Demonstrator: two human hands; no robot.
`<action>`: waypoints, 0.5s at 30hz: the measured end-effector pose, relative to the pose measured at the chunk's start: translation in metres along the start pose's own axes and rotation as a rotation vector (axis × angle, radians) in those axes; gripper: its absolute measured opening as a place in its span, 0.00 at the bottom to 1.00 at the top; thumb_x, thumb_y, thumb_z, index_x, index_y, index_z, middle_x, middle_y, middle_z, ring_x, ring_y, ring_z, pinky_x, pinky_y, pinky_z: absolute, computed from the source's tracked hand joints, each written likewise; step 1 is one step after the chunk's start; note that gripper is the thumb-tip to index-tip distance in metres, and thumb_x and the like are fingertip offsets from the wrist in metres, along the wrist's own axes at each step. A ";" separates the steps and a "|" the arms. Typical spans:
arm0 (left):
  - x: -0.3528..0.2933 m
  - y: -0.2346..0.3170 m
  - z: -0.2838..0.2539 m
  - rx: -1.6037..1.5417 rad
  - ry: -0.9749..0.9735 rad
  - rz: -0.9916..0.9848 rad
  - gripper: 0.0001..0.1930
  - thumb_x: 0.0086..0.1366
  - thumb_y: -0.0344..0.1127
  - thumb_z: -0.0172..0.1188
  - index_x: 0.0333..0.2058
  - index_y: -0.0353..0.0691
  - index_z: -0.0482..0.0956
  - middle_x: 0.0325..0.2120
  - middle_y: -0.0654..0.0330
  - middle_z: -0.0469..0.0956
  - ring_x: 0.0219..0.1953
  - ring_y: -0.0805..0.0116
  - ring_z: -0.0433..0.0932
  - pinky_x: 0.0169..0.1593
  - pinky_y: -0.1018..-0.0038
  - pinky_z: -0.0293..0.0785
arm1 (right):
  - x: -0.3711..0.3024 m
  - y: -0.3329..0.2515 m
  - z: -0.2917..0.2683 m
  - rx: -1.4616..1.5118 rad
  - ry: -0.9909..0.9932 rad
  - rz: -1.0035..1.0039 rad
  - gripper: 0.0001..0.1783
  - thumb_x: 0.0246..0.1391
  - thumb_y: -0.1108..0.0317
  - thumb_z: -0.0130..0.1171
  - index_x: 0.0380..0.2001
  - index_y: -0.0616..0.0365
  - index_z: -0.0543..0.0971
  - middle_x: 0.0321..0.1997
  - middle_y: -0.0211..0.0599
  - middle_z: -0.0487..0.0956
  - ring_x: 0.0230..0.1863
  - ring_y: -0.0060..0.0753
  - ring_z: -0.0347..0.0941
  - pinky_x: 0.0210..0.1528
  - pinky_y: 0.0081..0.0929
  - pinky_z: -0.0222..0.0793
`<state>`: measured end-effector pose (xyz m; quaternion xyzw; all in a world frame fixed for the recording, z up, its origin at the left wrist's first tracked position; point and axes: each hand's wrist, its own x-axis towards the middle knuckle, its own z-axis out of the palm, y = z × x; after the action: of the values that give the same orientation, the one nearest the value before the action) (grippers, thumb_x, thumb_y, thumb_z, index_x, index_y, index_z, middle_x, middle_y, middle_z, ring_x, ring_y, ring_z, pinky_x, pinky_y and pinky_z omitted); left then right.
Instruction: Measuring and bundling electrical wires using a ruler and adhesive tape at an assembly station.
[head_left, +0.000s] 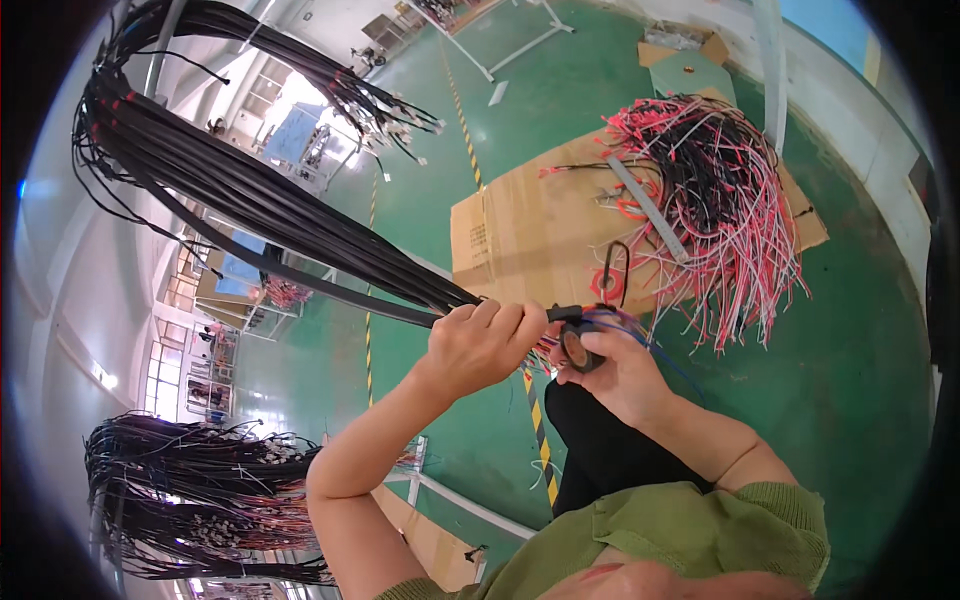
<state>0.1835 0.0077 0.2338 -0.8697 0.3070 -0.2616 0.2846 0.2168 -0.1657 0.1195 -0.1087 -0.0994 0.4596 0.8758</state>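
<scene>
A long bundle of black-sleeved cables (pixel 290 200) hangs from upper left and runs down to my hands. My left hand (pixel 487 342) is closed around the bundle near its lower end. Just past that fist, a short black wrapped section (pixel 565 313) shows, with thin blue and coloured wires fanning out beyond it. Pinched in my right hand (pixel 622 378) is a roll of black tape (pixel 577 348), held right beside the wrapped section. My right fingertips are partly hidden behind the roll.
A flat cardboard sheet (pixel 530 220) lies ahead, bearing a heap of red, white and black wires (pixel 715 200) and a grey metal strip (pixel 648 210). More cable bundles (pixel 200 480) hang at lower left, by a white frame rail (pixel 470 505). A cardboard box (pixel 685 45) stands far right.
</scene>
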 end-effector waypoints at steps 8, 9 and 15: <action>-0.009 0.012 0.011 0.098 -0.141 0.015 0.06 0.53 0.33 0.58 0.30 0.44 0.73 0.16 0.71 0.60 0.17 0.79 0.65 0.20 0.79 0.58 | 0.020 0.001 -0.009 -0.055 0.261 -0.059 0.10 0.64 0.62 0.51 0.39 0.57 0.75 0.34 0.30 0.79 0.35 0.23 0.76 0.33 0.24 0.71; -0.009 0.016 0.012 0.052 -0.163 -0.004 0.06 0.53 0.32 0.57 0.32 0.43 0.74 0.16 0.70 0.60 0.17 0.78 0.67 0.20 0.78 0.60 | 0.024 0.004 -0.017 -0.110 0.278 -0.074 0.09 0.64 0.62 0.52 0.38 0.56 0.75 0.32 0.29 0.80 0.34 0.21 0.77 0.31 0.23 0.71; 0.009 0.005 0.005 -0.559 -0.689 -0.145 0.09 0.68 0.38 0.52 0.33 0.39 0.72 0.18 0.60 0.67 0.21 0.63 0.73 0.27 0.68 0.70 | 0.028 0.017 -0.024 -0.423 0.177 -0.211 0.08 0.64 0.66 0.52 0.38 0.57 0.76 0.30 0.28 0.78 0.28 0.18 0.72 0.32 0.18 0.68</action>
<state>0.1908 0.0000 0.2297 -0.9688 0.1915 0.1171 0.1055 0.2253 -0.1353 0.0943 -0.3183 -0.1273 0.3232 0.8820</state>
